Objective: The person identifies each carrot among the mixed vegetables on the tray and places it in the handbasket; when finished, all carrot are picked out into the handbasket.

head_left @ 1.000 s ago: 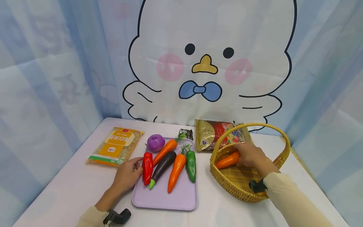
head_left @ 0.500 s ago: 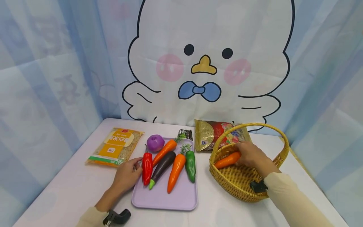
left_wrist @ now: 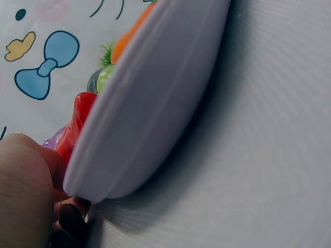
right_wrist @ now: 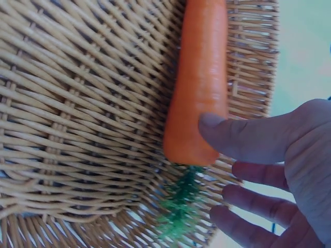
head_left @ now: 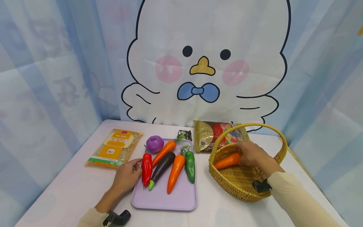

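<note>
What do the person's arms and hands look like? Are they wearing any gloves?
No gloves: the left hand and the right hand are bare. The left sleeve and the right sleeve are plain pale cream. Each wrist has a small black gadget; the left gadget has a rounded end, but the right gadget is partly hidden.

We see a basket woven from wicker-like strands, its surface rough and ridged with a slight sheen. The carrot inside it looks like smooth, glossy plastic, with a bristly, plastic-looking tuft. The tray appears to be smooth plastic, while the red pepper, eggplant and green pepper shine. We notice glossy plastic film on the yellow bag, a metallic gleam on the gold-and-red bag, and matt cloth in the curtain.
</note>
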Demonstrator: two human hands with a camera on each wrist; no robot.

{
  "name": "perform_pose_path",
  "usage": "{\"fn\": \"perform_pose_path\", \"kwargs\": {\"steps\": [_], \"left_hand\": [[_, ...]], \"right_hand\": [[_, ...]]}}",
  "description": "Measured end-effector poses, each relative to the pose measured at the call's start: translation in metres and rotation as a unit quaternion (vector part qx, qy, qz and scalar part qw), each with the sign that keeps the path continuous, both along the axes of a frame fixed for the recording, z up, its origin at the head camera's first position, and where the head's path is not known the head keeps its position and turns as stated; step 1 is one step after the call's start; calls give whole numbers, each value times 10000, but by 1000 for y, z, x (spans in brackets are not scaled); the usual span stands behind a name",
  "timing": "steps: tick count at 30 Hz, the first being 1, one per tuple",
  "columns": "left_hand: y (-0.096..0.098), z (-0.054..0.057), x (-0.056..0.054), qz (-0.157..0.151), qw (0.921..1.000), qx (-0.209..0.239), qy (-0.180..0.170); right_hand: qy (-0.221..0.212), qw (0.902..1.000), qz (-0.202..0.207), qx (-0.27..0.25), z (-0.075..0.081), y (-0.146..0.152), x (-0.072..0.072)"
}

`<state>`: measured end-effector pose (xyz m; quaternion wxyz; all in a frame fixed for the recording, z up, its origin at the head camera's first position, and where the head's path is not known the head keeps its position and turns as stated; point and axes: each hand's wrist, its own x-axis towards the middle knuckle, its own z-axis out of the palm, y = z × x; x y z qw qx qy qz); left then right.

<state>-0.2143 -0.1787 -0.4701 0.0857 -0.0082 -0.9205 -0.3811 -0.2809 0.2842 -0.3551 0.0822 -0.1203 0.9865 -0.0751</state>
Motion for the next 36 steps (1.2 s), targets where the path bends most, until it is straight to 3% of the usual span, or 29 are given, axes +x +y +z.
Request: {"fn": "perform_pose_path", "kwargs": {"steps": [8, 20, 36], "left_hand": [[-1, 1, -1, 35, 10000, -54, 4], [1, 1, -1, -30, 9999, -75, 72], [1, 1, 1, 29, 9999, -100, 18]], "right_hand": [[47, 9997, -90, -214, 21, -6, 3], [448, 9985, 264, -158, 41, -22, 18], [824, 9924, 899, -144, 48, -63, 49]]}}
